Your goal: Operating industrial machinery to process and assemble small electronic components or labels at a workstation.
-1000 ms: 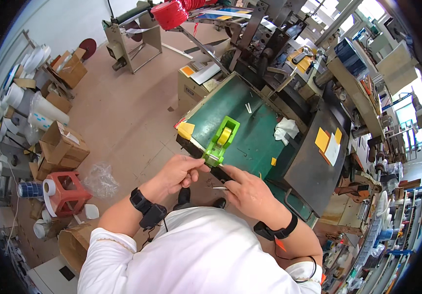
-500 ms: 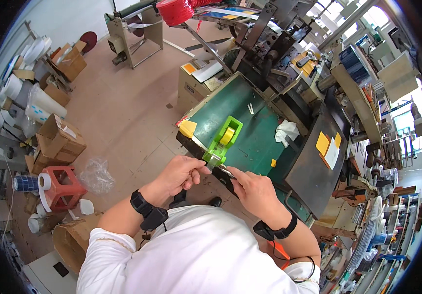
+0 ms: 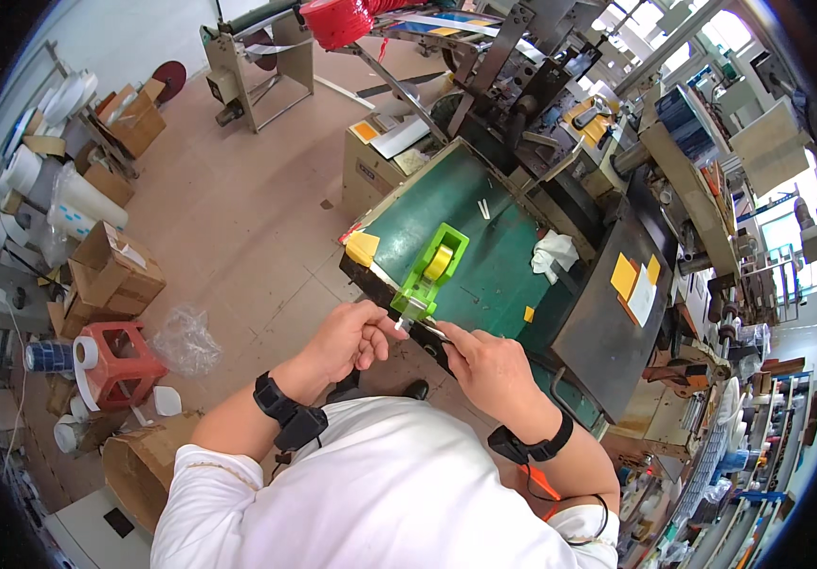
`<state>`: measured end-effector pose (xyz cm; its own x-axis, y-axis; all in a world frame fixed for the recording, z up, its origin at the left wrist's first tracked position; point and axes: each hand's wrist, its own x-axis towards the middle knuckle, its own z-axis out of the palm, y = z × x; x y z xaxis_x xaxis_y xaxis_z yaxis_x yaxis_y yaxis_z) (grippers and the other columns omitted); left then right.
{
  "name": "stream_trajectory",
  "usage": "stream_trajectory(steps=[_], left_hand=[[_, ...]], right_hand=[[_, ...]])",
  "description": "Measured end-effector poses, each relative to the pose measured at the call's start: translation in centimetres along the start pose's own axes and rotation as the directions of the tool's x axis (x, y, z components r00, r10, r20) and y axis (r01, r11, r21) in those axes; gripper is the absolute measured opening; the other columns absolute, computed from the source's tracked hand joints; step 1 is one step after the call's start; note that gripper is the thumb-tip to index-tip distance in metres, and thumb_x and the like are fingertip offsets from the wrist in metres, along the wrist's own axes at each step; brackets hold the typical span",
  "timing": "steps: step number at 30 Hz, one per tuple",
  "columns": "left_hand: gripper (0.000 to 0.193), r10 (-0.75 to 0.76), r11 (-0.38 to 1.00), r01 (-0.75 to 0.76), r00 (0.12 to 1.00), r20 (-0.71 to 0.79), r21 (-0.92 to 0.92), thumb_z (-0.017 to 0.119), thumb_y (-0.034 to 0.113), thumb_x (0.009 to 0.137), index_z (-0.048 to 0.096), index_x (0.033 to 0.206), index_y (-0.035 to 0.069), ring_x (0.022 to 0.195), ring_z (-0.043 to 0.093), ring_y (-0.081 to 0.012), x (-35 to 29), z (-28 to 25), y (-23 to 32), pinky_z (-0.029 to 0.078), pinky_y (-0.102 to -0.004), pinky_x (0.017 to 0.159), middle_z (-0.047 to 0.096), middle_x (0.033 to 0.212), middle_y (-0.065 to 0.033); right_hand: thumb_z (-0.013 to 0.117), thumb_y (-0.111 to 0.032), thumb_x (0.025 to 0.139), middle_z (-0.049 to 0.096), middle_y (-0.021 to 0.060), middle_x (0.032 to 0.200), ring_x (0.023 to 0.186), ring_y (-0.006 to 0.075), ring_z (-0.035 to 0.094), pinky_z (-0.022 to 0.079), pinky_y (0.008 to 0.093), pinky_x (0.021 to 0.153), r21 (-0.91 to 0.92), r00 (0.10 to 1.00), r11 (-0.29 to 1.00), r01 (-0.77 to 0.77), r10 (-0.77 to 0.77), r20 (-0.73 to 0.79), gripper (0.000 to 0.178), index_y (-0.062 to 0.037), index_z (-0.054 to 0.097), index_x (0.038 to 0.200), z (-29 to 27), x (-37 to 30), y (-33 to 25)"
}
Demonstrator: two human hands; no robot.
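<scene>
A bright green tape dispenser (image 3: 434, 270) with a yellow-cored roll sits at the near edge of a green-topped table (image 3: 494, 256). Just left of its front end is my left hand (image 3: 347, 341), fingers curled, with a small white piece (image 3: 400, 324) at the fingertips. My right hand (image 3: 492, 375) is closed to the right of the dispenser's front. Something slim shows at its fingertips, pointing toward the dispenser, but its kind is too small to tell. Both hands are close together in front of the table edge, and a black band circles each wrist.
Yellow paper pieces (image 3: 362, 248) lie at the table's left corner, and a crumpled white cloth (image 3: 554, 254) lies on the right. A dark panel (image 3: 608, 322) with yellow and white sheets adjoins it. Machinery stands behind; a red stool (image 3: 124, 363) and cardboard boxes (image 3: 116, 280) stand left.
A small white piece now shows at my left fingertips. My right fingers have shifted slightly, showing more of the slim thing. The dispenser stays in place.
</scene>
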<state>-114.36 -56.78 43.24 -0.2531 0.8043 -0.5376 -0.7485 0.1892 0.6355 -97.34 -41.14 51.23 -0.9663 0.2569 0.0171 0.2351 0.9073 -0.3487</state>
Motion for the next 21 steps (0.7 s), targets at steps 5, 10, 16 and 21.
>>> stream_trajectory(steps=[5, 10, 16, 21], left_hand=[[0.035, 0.015, 0.999, -0.016, 1.000, 0.016, 0.039, 0.048, 0.020, 0.097, 0.069, 0.091, -0.008, 0.036, 0.052, -0.0103, -0.1, 0.2, -0.1, 0.040, -0.0197, 0.035, 0.064, 0.058, -0.0110], [0.018, 0.105, 0.974, -0.093, 0.993, -0.049, 0.207, 0.066, 0.016, 0.092, 0.071, 0.093, -0.001, 0.040, 0.050, -0.0058, 0.0, 0.4, -0.8, 0.036, -0.0187, 0.037, 0.062, 0.060, -0.0037], [0.018, 0.211, 0.932, -0.172, 0.973, -0.092, 0.319, 0.067, 0.017, 0.093, 0.070, 0.092, -0.001, 0.043, 0.050, -0.0046, -0.5, 1.3, -1.3, 0.039, -0.0187, 0.039, 0.062, 0.063, -0.0029], [0.017, 0.226, 0.930, -0.182, 0.968, -0.108, 0.319, 0.067, 0.016, 0.093, 0.070, 0.093, -0.001, 0.045, 0.052, -0.0049, -0.6, 1.6, -1.5, 0.040, -0.0186, 0.040, 0.062, 0.064, -0.0035]], right_hand=[[0.065, -0.015, 0.089, 0.061, 0.0119, 0.068, 0.061, 0.0327, 0.063, 0.051, 0.0427, 0.055, -0.008, 1.000, 1.000, -0.002, 0.002, 0.002, 0.028, -0.0131, 0.066, 0.117, 0.0, -0.1, -0.2], [0.064, -0.015, 0.089, 0.061, 0.0119, 0.069, 0.061, 0.0322, 0.063, 0.052, 0.0427, 0.055, -0.019, 1.000, 1.000, 0.018, -0.018, -0.002, 0.027, -0.0117, 0.066, 0.116, 0.1, 0.2, -0.4], [0.063, -0.015, 0.090, 0.063, 0.0113, 0.071, 0.062, 0.0305, 0.064, 0.052, 0.0418, 0.056, -0.038, 0.999, 0.998, 0.044, -0.044, 0.003, 0.028, -0.0091, 0.066, 0.117, 0.2, 0.1, -0.9], [0.063, -0.016, 0.090, 0.065, 0.0137, 0.074, 0.064, 0.0296, 0.067, 0.054, 0.0397, 0.058, -0.092, 0.996, 0.994, 0.055, -0.048, 0.072, 0.030, -0.0031, 0.065, 0.117, -0.1, 0.3, -1.3]])
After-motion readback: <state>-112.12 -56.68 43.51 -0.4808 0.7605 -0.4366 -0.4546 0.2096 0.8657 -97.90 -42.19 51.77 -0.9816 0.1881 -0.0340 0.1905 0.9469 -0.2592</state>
